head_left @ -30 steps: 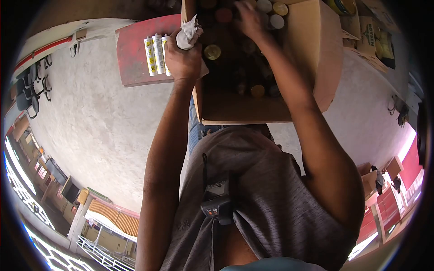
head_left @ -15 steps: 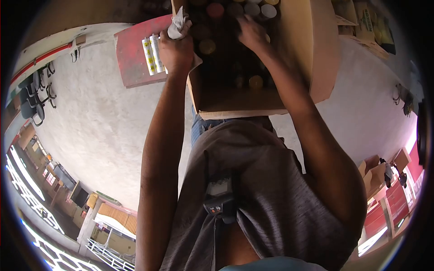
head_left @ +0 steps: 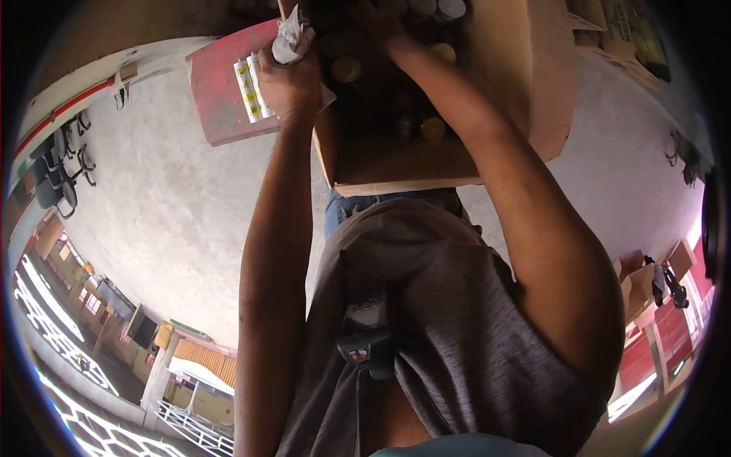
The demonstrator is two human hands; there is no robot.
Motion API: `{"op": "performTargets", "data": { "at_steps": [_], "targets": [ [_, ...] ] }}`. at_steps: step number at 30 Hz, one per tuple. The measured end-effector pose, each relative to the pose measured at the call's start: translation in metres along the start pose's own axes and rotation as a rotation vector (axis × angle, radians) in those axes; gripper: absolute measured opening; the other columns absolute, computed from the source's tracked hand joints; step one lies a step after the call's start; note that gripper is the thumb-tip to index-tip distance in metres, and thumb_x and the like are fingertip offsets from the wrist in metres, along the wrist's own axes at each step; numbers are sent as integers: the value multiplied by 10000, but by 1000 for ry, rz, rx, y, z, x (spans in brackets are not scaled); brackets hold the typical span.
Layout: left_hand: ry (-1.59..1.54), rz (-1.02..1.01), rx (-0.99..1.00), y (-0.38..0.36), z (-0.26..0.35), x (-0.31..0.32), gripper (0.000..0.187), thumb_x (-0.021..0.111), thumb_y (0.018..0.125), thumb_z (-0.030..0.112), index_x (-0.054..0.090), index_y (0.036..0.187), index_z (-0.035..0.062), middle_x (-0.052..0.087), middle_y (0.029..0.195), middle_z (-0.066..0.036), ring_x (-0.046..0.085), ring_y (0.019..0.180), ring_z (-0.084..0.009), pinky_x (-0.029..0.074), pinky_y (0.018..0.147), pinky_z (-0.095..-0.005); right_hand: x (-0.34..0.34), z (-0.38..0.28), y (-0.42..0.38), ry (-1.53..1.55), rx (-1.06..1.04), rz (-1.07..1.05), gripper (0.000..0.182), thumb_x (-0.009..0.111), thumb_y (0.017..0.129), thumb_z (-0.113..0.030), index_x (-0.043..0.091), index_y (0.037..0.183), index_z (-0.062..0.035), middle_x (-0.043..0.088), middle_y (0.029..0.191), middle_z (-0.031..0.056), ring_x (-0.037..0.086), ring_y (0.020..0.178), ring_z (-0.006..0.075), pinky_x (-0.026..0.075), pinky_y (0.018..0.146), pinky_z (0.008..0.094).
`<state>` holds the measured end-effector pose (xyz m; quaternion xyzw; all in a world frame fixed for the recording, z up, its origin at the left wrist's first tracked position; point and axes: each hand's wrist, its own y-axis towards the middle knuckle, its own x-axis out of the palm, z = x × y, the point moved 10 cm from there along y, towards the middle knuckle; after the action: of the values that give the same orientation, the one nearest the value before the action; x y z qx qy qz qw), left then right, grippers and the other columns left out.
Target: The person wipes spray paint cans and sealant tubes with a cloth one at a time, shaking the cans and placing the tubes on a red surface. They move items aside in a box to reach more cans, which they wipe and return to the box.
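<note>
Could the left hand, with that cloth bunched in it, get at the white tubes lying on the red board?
Probably yes: the left hand is right beside the white tubes with nothing between, though its grip is full of the cloth.

Right hand [head_left: 381,27] pushed deeper into cardboard box [head_left: 533,84]; left hand [head_left: 289,80] with rag [head_left: 292,38] edged upward

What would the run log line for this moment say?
left hand: grips white rag at cardboard box edge | right hand: inside box among capped cans | tubes on red board

Matt cardboard box [head_left: 533,84], crumpled white cloth [head_left: 291,42]
</note>
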<state>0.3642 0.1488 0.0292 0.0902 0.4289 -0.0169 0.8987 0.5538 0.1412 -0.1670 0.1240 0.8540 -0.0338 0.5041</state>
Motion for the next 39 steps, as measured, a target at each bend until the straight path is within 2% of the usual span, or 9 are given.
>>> {"op": "performTargets", "data": {
  "at_steps": [8, 13, 17, 23, 25, 26, 34, 38, 39],
  "targets": [
    [9, -115, -68, 0, -3, 4, 549, 758, 761, 404, 660, 1186, 72, 721, 1092, -157, 700, 1023, -340, 533, 889, -451, 3, 8, 0, 72, 212, -276, 442, 313, 1053, -295, 549, 1303, -18, 653, 1173, 269, 623, 1094, 440, 502, 867, 532],
    [-14, -150, -102, -1, -3, 8, 549, 763, 741, 357, 651, 1184, 52, 721, 1093, -160, 697, 1009, -338, 530, 883, -447, 3, 18, -16, -202, 250, 162, 308, 589, 940, -225, 629, 1194, -55, 619, 1211, 161, 671, 999, 348, 574, 813, 484],
    [5, -137, -87, -1, 3, 3, 562, 772, 718, 330, 648, 1189, 51, 722, 1092, -146, 692, 1020, -332, 529, 886, -439, -42, -17, -74, -41, 190, -140, 329, 511, 972, -246, 592, 1264, -118, 647, 1183, 160, 702, 927, 344, 575, 706, 442],
    [5, -128, -83, -3, 1, 2, 490, 781, 774, 398, 690, 1129, 72, 714, 1087, -129, 690, 1017, -330, 525, 895, -437, -54, -45, -131, -335, 127, 191, 242, 501, 1001, -259, 617, 1165, -125, 665, 1091, 155, 670, 824, 314, 551, 700, 411],
    [17, -132, -95, -3, 2, 1, 508, 787, 769, 400, 688, 1143, 71, 713, 1089, -134, 692, 1013, -332, 527, 889, -443, 19, -6, -161, 729, 463, 176, 238, 515, 994, -280, 615, 1147, -127, 661, 1097, 158, 671, 880, 330, 542, 722, 439],
    [14, -129, -95, -2, -2, 2, 508, 787, 769, 400, 688, 1143, 71, 713, 1089, -134, 692, 1013, -332, 527, 889, -443, 14, -10, -165, 727, 459, 178, 238, 515, 994, -280, 615, 1147, -127, 661, 1097, 158, 671, 880, 330, 542, 722, 439],
    [-65, -101, -110, -3, 5, -4, 523, 795, 767, 462, 711, 1080, 52, 703, 1076, -166, 683, 1000, -367, 525, 856, -464, 18, -72, -160, 185, -7, -482, 405, 665, 887, -327, 601, 1223, -110, 687, 1105, 177, 694, 944, 345, 566, 820, 474],
    [-4, -123, -97, -2, -2, 0, 588, 727, 810, 509, 673, 1207, 79, 684, 1176, -158, 644, 1118, -374, 500, 942, -461, -8, -43, -179, 473, 350, -598, 502, 730, 829, -302, 587, 1264, -94, 689, 1102, 181, 696, 931, 357, 567, 800, 468],
    [-8, -114, -111, -3, -5, 0, 588, 727, 810, 509, 673, 1207, 79, 684, 1176, -158, 644, 1118, -374, 500, 942, -461, -22, -23, -171, 291, 251, -299, 486, 771, 806, -315, 615, 1207, -87, 688, 1059, 187, 687, 950, 363, 560, 819, 453]
  ]
}}
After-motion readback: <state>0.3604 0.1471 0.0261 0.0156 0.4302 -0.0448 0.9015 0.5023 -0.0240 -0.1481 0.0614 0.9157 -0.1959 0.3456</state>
